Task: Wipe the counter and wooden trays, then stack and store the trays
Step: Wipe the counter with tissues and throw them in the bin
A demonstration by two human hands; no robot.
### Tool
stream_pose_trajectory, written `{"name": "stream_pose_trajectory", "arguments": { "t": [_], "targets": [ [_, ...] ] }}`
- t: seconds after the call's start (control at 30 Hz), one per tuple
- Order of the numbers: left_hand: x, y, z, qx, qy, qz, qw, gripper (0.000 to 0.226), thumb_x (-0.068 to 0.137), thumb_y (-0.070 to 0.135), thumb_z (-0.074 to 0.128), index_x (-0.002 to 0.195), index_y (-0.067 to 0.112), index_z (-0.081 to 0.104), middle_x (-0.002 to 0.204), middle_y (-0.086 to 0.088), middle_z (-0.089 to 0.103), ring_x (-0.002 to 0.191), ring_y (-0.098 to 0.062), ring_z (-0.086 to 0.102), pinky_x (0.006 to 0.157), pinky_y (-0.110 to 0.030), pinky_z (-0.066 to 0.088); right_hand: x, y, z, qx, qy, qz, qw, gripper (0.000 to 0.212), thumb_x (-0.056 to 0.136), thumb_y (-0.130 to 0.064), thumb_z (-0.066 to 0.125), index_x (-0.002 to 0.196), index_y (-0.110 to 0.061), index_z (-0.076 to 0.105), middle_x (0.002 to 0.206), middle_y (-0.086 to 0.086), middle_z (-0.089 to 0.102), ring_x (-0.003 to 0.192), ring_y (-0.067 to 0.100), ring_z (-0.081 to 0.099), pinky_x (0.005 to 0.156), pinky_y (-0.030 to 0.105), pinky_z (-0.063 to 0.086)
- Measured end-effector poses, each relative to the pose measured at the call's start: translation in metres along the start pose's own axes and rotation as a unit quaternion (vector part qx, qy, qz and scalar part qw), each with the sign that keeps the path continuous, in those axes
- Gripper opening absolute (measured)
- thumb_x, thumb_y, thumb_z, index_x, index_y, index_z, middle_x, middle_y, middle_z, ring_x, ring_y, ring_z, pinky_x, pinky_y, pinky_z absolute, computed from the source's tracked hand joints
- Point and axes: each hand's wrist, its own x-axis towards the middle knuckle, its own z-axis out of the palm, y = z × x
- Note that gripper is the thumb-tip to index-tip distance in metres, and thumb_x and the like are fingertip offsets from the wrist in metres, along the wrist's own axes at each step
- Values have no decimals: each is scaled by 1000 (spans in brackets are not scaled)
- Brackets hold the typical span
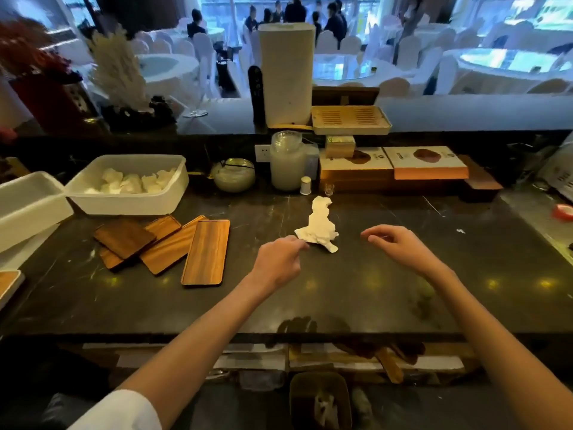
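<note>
Status: early stage. The dark polished stone bench (341, 290) carries a crumpled white paper towel (317, 226) near its middle, lying loose on the surface. The left hand (277, 263) reaches to the towel's near-left corner, thumb and forefinger closed to a pinch at its edge; whether the paper is actually gripped cannot be told with certainty. The right hand (400, 243) hovers just right of the towel, fingers curled and half open, holding nothing.

Five rectangular wooden trays (167, 243) lie scattered and partly overlapping on the left of the bench, in front of a white plastic tub of wadded white cloths (130, 184). The rightmost, a long light-grained tray (206, 252), lies flat and mostly clear of the others. They are neither squared into a stack nor put away.

Assessment: no wiping can be confirmed as done; pale specks and smears show on the bench. Outstanding, in my judgement: take up the towel, wipe the bench, wipe each tray, stack, store. A tall roll of white paper towel (286, 72) stands on the raised ledge behind.
</note>
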Motion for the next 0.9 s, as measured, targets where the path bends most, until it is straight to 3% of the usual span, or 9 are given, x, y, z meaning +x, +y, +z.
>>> {"name": "stream_pose_trajectory", "arguments": {
  "t": [0.17,0.4,0.67,0.77,0.83,0.9],
  "targets": [
    [78,4,26,-14,4,-85,996,35,92,11,51,122,21,65,119,0,67,105,-16,64,85,-37,57,103,31,-37,5,-35,-34,999,24,95,-25,55,117,-31,63,112,-12,62,104,5,57,89,28,47],
    [173,12,93,-13,-62,-212,975,33,92,17,53,124,22,61,123,-3,64,106,-21,64,87,-37,55,225,85,-54,-63,-130,-60,988,26,95,-24,55,120,-26,64,121,-4,64,103,4,54,89,25,45],
    [244,-3,152,6,-168,-306,937,40,97,21,49,137,17,49,137,-12,50,124,-32,52,96,-45,47,349,113,-14,-145,-201,-97,964,27,93,-22,57,119,-25,65,124,2,65,113,20,60,95,38,49],
    [256,-7,177,-7,-210,-331,920,51,96,23,54,145,23,37,150,-13,32,133,-36,39,103,-51,41,372,123,25,-168,-260,-115,944,40,92,-19,58,131,-29,56,138,6,53,123,25,54,102,41,48],
    [255,-7,191,13,-243,-330,912,51,95,21,56,144,26,40,151,-12,30,133,-36,37,105,-53,37,376,132,48,-195,-315,-124,921,53,92,-18,58,141,-33,44,152,6,37,137,30,39,110,46,39],
    [249,-8,202,22,-259,-327,908,45,94,20,57,138,24,47,150,-11,30,133,-34,36,106,-52,37,374,144,63,-228,-349,-134,899,52,94,-23,56,142,-33,43,154,5,31,140,34,30,111,49,34]
  ]
}}
